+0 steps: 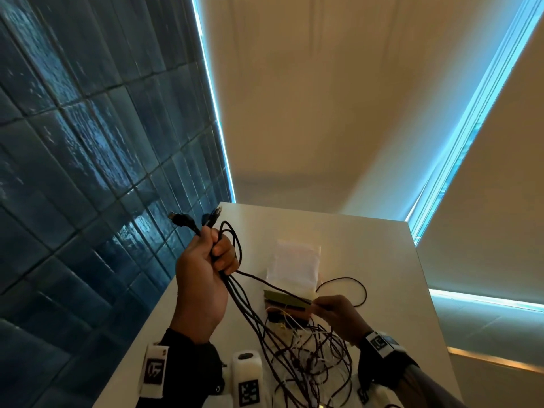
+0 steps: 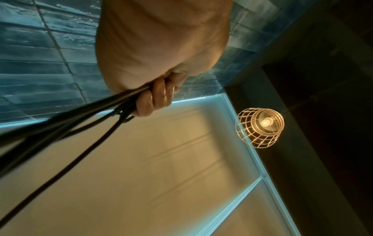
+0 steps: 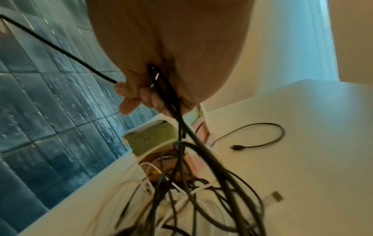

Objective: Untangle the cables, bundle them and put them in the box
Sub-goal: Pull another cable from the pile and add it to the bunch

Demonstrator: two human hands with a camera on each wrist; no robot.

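— So, where are the thin black cables (image 1: 235, 293)?
— Bunched in the raised left hand (image 1: 206, 269), fist clenched round them, plugs poking above.
— And the right hand (image 1: 338, 315)?
— Lower, pinching one strand above the black-and-white tangle (image 1: 306, 357).

The left hand (image 1: 203, 278) is raised in a tight fist toward ten o'clock, while the right hand (image 1: 338, 315) sits lower at four o'clock, fingers (image 3: 129, 102) curled in a pinch.
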